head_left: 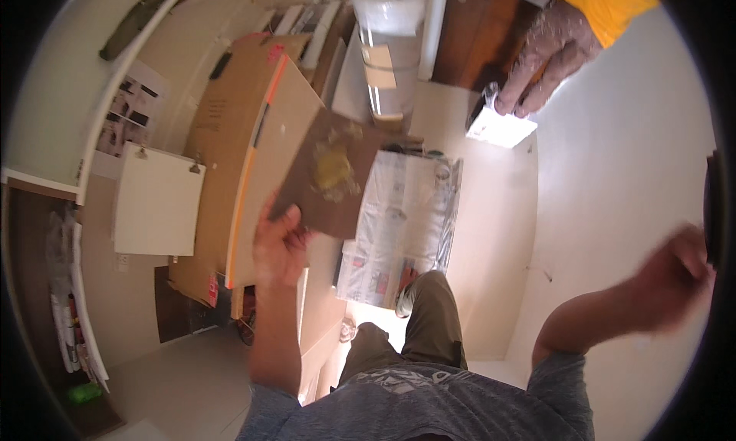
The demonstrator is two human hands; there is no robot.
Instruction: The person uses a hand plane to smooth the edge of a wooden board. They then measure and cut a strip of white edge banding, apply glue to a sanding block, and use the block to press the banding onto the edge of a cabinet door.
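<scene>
My left hand (280, 245) grips the lower corner of a thin brown rectangular board (310, 211), thumb on top. A yellowish patch (333, 167) lies at the board's middle, ringed by shiny, clear-looking flecks; its material is hard to make out. Out to the far right, my right hand (673, 280) is raised beside the white wall, close to a dark object (713, 211) at the picture's rim. Motion smears its fingers, so whether they hold anything does not show.
Large cardboard sheets (222, 134) lean on the left, near a white clipped board (157, 203). A plastic-wrapped flat package (399, 218) lies ahead of my legs, below a tall wrapped roll (389, 50). Another person (571, 38) stands at the far right by a brown door (479, 34).
</scene>
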